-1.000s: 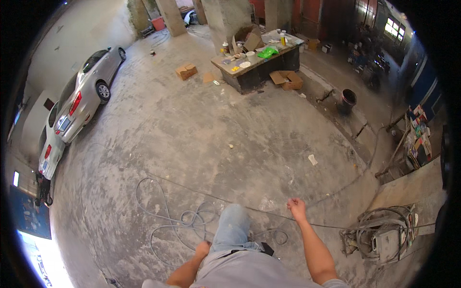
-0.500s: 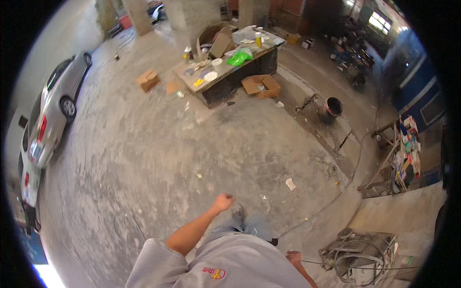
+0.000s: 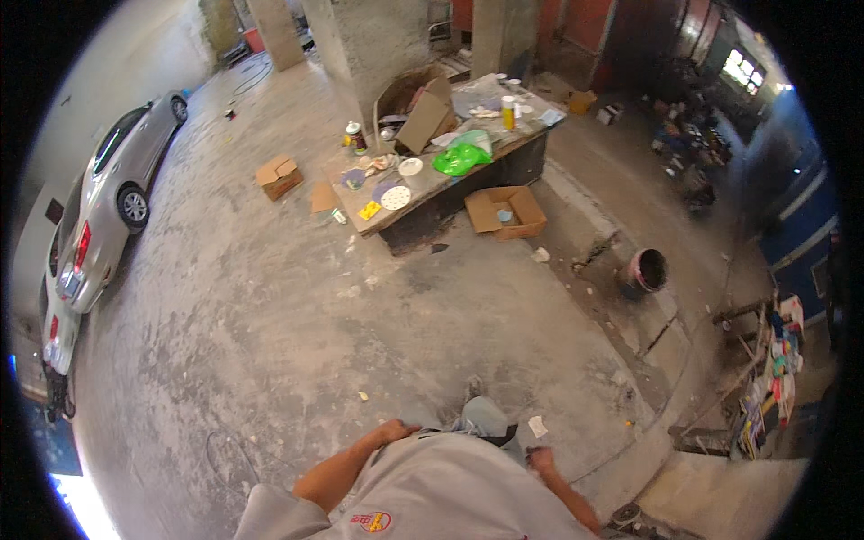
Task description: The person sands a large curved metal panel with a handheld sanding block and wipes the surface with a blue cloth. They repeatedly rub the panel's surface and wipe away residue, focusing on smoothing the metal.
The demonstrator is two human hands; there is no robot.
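Note:
My left hand (image 3: 396, 432) is at the front of my waist, against the grey shirt (image 3: 450, 490). Its fingers are too small and partly hidden to read. On the other side, my right hand (image 3: 541, 461) hangs beside my hip with the fingers curled in. Something small and dark shows at its edge, too small to name. Ahead stands a cluttered workbench (image 3: 432, 200). On it lie a green plastic bag (image 3: 462, 159), a white tub (image 3: 410, 172), a round perforated disc (image 3: 395, 198), a yellow bottle (image 3: 508, 112) and a spray can (image 3: 357, 138).
Two cars, the nearer-looking one a silver car (image 3: 126, 175), line the left wall. Cardboard boxes (image 3: 508, 216) (image 3: 279, 177) sit on the floor. A bucket (image 3: 646, 272) stands by a broken kerb on the right, beyond a cluttered rack (image 3: 778, 360). A loose cable (image 3: 225, 441) lies at left.
The bench and bucket now appear lower and nearer in the picture. My left hand has drawn in toward my waist. The machine at lower right has mostly left the picture.

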